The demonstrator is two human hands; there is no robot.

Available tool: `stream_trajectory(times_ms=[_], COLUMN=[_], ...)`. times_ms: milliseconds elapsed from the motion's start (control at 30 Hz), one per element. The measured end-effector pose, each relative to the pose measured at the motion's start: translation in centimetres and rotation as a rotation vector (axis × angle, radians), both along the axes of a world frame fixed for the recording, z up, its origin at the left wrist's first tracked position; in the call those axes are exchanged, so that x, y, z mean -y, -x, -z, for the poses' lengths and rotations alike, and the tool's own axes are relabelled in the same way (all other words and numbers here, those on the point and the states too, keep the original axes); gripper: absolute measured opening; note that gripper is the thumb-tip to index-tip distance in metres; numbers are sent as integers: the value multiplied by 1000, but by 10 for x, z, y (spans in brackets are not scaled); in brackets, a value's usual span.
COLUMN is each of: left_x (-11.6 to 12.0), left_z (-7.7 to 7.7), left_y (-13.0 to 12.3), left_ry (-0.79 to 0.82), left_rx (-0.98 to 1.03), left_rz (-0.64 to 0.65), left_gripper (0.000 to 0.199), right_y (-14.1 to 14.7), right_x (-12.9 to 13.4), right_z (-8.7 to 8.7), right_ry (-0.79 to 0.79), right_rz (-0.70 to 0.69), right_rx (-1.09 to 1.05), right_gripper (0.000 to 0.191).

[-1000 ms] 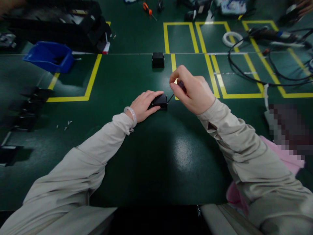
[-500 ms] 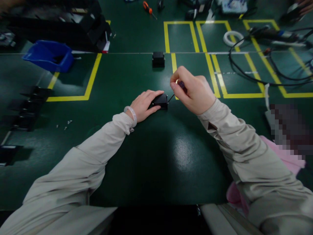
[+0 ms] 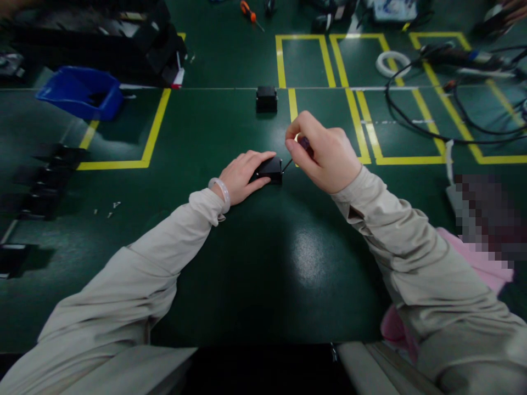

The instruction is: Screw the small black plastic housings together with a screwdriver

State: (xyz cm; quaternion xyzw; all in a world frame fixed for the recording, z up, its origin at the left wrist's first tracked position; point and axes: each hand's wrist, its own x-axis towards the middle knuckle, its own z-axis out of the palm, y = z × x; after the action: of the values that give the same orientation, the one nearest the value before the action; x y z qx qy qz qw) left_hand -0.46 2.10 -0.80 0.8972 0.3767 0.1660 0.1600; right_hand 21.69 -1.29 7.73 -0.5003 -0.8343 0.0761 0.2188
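Observation:
My left hand (image 3: 242, 178) grips a small black box (image 3: 272, 170) against the green table, thumb along the near side and fingers along the far side. In my right hand (image 3: 325, 151) is a screwdriver (image 3: 304, 144), its dark handle wrapped by the fingers. The thin shaft slants down to the left, and its tip meets the right end of the box near a small shiny spot, perhaps a screw. A second black box (image 3: 267, 99) of similar size stands farther back on the table.
A blue bin (image 3: 82, 93) sits at left beside a large black rack (image 3: 99, 44). Several small screws (image 3: 113, 209) lie left of my forearm. An orange screwdriver (image 3: 249, 13) is at the back. Black cables (image 3: 411, 129) and a white ring (image 3: 392, 65) lie at right.
Almost nothing differs. My right hand with the screwdriver has shifted very slightly left; the box and my left hand stay in place.

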Motion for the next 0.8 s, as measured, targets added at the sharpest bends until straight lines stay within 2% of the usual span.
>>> stream_trajectory(times_ms=[800], left_x=[-1], left_z=[2], left_y=[0], left_ry=[-6], left_rx=[17], left_rz=[19], left_gripper=[57], right_y=[0], right_x=[1], right_z=[0], right_ry=[0], right_rz=[9], right_rx=[-16], right_gripper=[26])
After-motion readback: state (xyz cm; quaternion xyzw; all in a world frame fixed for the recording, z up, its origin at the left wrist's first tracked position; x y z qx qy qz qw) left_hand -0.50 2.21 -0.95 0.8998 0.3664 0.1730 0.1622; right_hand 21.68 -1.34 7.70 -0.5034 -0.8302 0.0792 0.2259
